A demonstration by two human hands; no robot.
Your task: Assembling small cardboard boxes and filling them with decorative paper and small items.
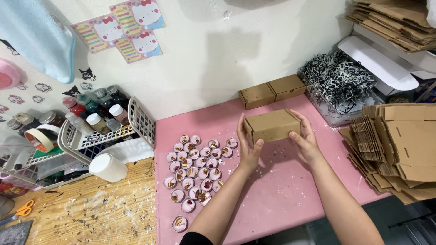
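Observation:
A small closed brown cardboard box [272, 124] is held just above the pink table top [281, 195]. My left hand [249, 147] grips its left end, thumb on the near side. My right hand [305, 138] clasps its right end. Two more closed cardboard boxes [271, 90] sit side by side against the wall behind it. To the left of my left hand lie several small round tealight candles [195, 172] with dried petals on top, spread over the pink surface.
A clear bin of black and white shredded paper [338, 84] stands at the back right. Stacks of flat cardboard blanks [399, 149] fill the right side. A white wire basket of bottles [97, 122], a white cup [108, 168] and orange scissors [23, 209] sit on the wooden table at left.

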